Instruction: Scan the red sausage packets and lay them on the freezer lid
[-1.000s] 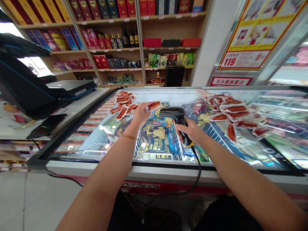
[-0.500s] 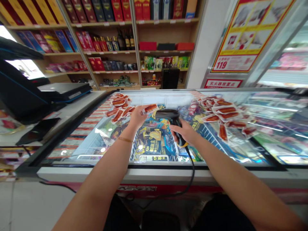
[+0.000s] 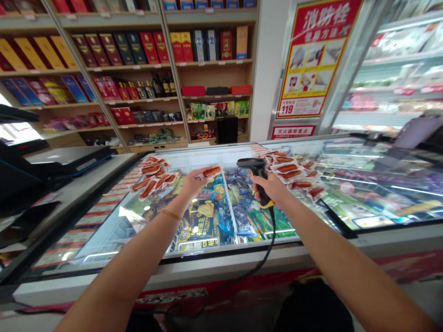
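Left hand [image 3: 191, 184] pinches one clear sausage packet [image 3: 211, 172] at its near end, holding it in the air above the glass lid of a chest freezer [image 3: 221, 258]. Further left, a pile of similar packets [image 3: 152, 177] lies on the glass. Just right of the held packet, the right hand [image 3: 272, 186] grips the handle of a black barcode scanner [image 3: 254, 168], its head level with the packet. More packets [image 3: 294, 173] lie scattered beyond.
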Demonstrator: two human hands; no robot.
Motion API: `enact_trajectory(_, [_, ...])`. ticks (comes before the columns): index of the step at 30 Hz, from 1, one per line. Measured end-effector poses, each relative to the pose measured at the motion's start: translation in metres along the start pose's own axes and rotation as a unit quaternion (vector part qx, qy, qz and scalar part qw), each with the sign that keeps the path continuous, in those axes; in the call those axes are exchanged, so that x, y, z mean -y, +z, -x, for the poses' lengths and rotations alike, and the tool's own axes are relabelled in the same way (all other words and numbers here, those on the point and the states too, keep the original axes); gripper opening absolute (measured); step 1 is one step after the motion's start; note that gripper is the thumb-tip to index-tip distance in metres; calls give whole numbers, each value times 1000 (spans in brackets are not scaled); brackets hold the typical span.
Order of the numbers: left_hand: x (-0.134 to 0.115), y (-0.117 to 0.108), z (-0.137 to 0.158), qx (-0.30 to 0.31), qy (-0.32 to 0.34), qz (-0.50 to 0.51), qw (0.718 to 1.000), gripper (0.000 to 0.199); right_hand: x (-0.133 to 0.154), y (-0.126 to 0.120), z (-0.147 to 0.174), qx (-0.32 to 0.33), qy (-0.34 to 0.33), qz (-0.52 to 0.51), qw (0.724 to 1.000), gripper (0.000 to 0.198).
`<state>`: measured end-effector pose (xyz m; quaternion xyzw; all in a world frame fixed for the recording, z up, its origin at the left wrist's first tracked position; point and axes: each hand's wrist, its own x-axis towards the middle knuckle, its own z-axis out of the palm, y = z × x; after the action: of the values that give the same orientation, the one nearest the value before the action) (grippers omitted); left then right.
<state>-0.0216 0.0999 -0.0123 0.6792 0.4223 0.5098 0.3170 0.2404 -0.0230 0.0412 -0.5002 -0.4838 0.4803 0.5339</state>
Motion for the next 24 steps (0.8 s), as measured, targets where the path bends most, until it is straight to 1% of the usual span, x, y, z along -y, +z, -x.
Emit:
enact_trajectory(2, [-17, 24, -12, 26, 7, 16, 1000, 55, 8, -29, 3, -34, -2, 0, 999, 25])
enact_trajectory(4, [-34, 53, -27, 47, 26, 22, 998, 55, 14, -58, 4, -74, -5, -10, 997, 27])
enact_trajectory(8, [-63, 128, -59, 83, 38, 22, 996, 56, 22, -108, 5, -150, -11, -10, 989, 26])
enact_trajectory(10, [-74, 167, -74, 93, 79, 16, 992, 52, 25, -126, 5, -171, -3, -6, 985, 25])
enact_trajectory(12, [-82, 203, -87, 103, 112, 9, 988, 49, 26, -139, 5, -181, 3, -12, 983, 23])
enact_trajectory(15, [-88, 245, -102, 129, 126, -15, 983, 45, 26, -151, 4, -193, 1, -24, 981, 23])
enact_trajectory(18, [-87, 268, -111, 162, 99, -74, 979, 44, 22, -154, 1, -186, 13, -34, 982, 25])
enact_trajectory(20, [-83, 272, -114, 157, 62, -97, 981, 48, 20, -153, -1, -176, 17, -39, 983, 25])
enact_trajectory(22, [-77, 266, -114, 131, 38, -107, 985, 51, 18, -148, -2, -177, 14, -38, 983, 25])
enact_trajectory(24, [-68, 250, -110, 102, 34, -116, 987, 49, 17, -141, -2, -184, 12, -33, 982, 24])
